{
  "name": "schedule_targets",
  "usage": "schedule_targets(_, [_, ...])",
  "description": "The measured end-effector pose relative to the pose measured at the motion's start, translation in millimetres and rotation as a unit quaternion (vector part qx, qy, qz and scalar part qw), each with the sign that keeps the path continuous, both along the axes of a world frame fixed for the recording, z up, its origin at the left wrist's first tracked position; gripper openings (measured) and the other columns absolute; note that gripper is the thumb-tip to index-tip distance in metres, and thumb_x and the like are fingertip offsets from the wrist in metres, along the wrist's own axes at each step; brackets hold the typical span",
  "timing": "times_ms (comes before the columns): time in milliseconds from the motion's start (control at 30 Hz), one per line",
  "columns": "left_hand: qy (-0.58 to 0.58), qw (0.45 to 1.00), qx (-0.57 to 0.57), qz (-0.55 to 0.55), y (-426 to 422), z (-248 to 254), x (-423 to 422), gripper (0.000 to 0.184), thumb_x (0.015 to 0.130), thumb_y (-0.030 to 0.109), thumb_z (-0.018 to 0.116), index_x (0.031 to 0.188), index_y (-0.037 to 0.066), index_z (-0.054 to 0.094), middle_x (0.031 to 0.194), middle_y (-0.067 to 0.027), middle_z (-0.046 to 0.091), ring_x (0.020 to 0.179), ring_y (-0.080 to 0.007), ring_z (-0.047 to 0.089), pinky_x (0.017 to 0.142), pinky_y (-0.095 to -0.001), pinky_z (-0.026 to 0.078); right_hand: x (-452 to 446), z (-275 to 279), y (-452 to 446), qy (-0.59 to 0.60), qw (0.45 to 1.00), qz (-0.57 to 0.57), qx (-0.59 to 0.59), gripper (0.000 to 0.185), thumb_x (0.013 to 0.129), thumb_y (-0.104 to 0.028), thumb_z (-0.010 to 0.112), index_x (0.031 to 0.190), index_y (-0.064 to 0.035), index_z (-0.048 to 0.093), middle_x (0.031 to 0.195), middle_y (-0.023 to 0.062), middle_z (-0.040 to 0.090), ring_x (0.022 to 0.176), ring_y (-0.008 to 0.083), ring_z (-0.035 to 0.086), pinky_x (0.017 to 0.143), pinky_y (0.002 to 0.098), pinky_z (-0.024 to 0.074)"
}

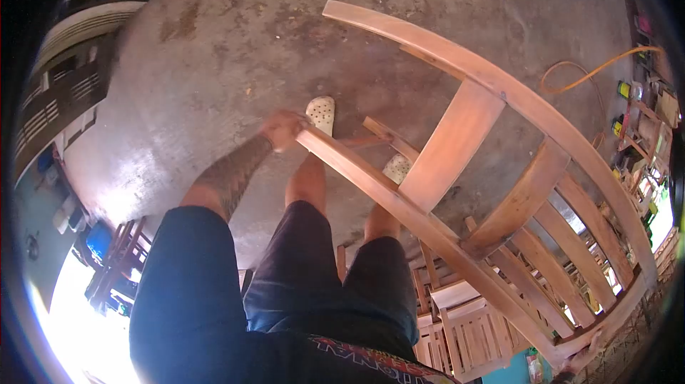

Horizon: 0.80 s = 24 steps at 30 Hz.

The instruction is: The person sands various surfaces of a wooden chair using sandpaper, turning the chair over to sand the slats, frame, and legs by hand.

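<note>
A wooden chair frame (457,145) with a slatted back is tilted across the right half of the head view, held up off the concrete floor. My left hand (284,130) is closed around the end of its near long rail, just above a white perforated clog. At the lower right, my right hand (586,357) grips the top rail at the slatted end; only part of this hand shows. Between the two long rails run a wide flat board, a curved crosspiece and several slats.
Concrete floor (235,48) spreads around my feet. An orange cord (592,73) lies at the right. More slatted wooden furniture (471,327) stands at the bottom, dark stacked pieces (71,84) at the left, and assorted items line the right edge.
</note>
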<state>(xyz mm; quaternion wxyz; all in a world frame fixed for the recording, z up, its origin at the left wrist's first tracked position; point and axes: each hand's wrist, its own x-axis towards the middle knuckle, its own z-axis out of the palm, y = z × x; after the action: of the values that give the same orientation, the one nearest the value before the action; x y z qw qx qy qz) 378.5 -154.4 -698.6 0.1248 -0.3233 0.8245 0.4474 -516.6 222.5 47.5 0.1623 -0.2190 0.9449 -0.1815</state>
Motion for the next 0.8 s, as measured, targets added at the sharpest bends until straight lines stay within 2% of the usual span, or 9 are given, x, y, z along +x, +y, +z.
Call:
schedule_targets(67, [0.098, 0.941, 0.095, 0.309, 76, 32, -51, 0.035, 0.098, 0.019, 0.065, 0.129, 0.006, 0.074, 0.138, -0.0189, 0.07, 0.131, -0.0374, 0.065, 0.115, -0.0528, 0.048, -22, 7, 9, -0.094, 0.993, -0.055, -0.042, 0.077, 0.109, -0.049, 0.053, 0.165, 0.0011, 0.041, 0.174, 0.0248, 0.032, 0.16, 0.031, 0.036, 0.133, 0.048, 0.0263])
schedule_targets(133, [0.323, 0.59, 0.254, 0.695, 169, 49, -126, 0.042, 0.092, 0.017, 0.069, 0.132, 0.008, 0.074, 0.139, -0.0179, 0.071, 0.133, -0.0361, 0.064, 0.116, -0.054, 0.047, -20, 8, 9, 0.018, 0.954, 0.291, 0.074, 0.075, 0.11, -0.047, 0.053, 0.166, 0.0011, 0.039, 0.174, 0.0244, 0.032, 0.16, 0.0328, 0.035, 0.133, 0.0494, 0.0261])
schedule_targets(167, [0.287, 0.781, 0.182, 0.524, 144, 83, -124, 0.041, 0.094, 0.016, 0.068, 0.134, 0.009, 0.073, 0.138, -0.0184, 0.071, 0.132, -0.0357, 0.064, 0.115, -0.0536, 0.048, -15, 11, 13, 0.076, 0.881, 0.449, 0.131, 0.075, 0.11, -0.046, 0.053, 0.166, 0.0012, 0.038, 0.174, 0.0242, 0.033, 0.16, 0.0337, 0.035, 0.133, 0.0501, 0.0259])
schedule_targets(233, [0.23, 0.963, -0.05, 0.128, 103, 135, -121, 0.039, 0.097, 0.013, 0.065, 0.136, 0.009, 0.071, 0.137, -0.0194, 0.071, 0.129, -0.0349, 0.066, 0.112, -0.0527, 0.05, 2, 3, -1, -0.043, 0.997, 0.059, -0.011, 0.084, 0.107, -0.055, 0.056, 0.166, 0.0018, 0.038, 0.173, 0.0248, 0.034, 0.161, 0.0365, 0.034, 0.133, 0.053, 0.0256])
schedule_targets(267, [0.188, 0.971, -0.058, 0.134, 105, 121, -111, 0.038, 0.104, 0.014, 0.06, 0.141, 0.012, 0.068, 0.139, -0.0183, 0.07, 0.135, -0.0345, 0.063, 0.117, -0.0517, 0.047, 7, -2, -10, -0.1, 0.981, -0.143, -0.086, 0.089, 0.106, -0.059, 0.057, 0.166, 0.002, 0.037, 0.173, 0.0252, 0.034, 0.161, 0.0379, 0.033, 0.132, 0.0544, 0.0255])
schedule_targets(367, [-0.074, 0.982, 0.059, 0.162, 56, 64, -40, 0.036, 0.106, 0.021, 0.06, 0.141, 0.013, 0.067, 0.135, -0.0176, 0.071, 0.142, -0.0306, 0.057, 0.12, -0.0487, 0.045, 11, 8, -8, 0.086, 0.857, 0.497, 0.107, 0.103, 0.1, -0.073, 0.058, 0.166, 0.0028, 0.036, 0.172, 0.0252, 0.036, 0.161, 0.0414, 0.032, 0.132, 0.0568, 0.0251])
schedule_targets(500, [-0.06, 0.951, -0.245, 0.178, 65, 32, 1, 0.038, 0.108, 0.023, 0.059, 0.144, 0.013, 0.064, 0.138, -0.0171, 0.07, 0.143, -0.0294, 0.057, 0.116, -0.0422, 0.049, -38, 20, 32, 0.159, 0.918, 0.315, 0.182, 0.113, 0.092, -0.08, 0.062, 0.166, 0.0021, 0.037, 0.172, 0.0256, 0.037, 0.161, 0.0413, 0.033, 0.132, 0.0559, 0.0254])
schedule_targets(733, [0.098, 0.932, -0.148, 0.318, 117, 128, -125, 0.032, 0.107, 0.011, 0.057, 0.136, 0.01, 0.071, 0.144, -0.0158, 0.067, 0.144, -0.03, 0.057, 0.119, -0.0439, 0.046, -22, 23, 18, 0.141, 0.866, 0.449, 0.17, 0.098, 0.1, -0.066, 0.062, 0.167, 0.0013, 0.037, 0.173, 0.024, 0.036, 0.16, 0.0392, 0.035, 0.131, 0.0537, 0.0281])
schedule_targets(800, [0.328, 0.843, -0.047, 0.424, 124, 52, -107, 0.029, 0.107, 0.015, 0.058, 0.131, 0.009, 0.074, 0.14, -0.0158, 0.069, 0.138, -0.033, 0.061, 0.116, -0.0447, 0.049, -7, 19, 4, 0.076, 0.954, 0.273, 0.096, 0.092, 0.104, -0.062, 0.061, 0.167, 0.0017, 0.037, 0.173, 0.0222, 0.037, 0.159, 0.0367, 0.037, 0.13, 0.0507, 0.0293])
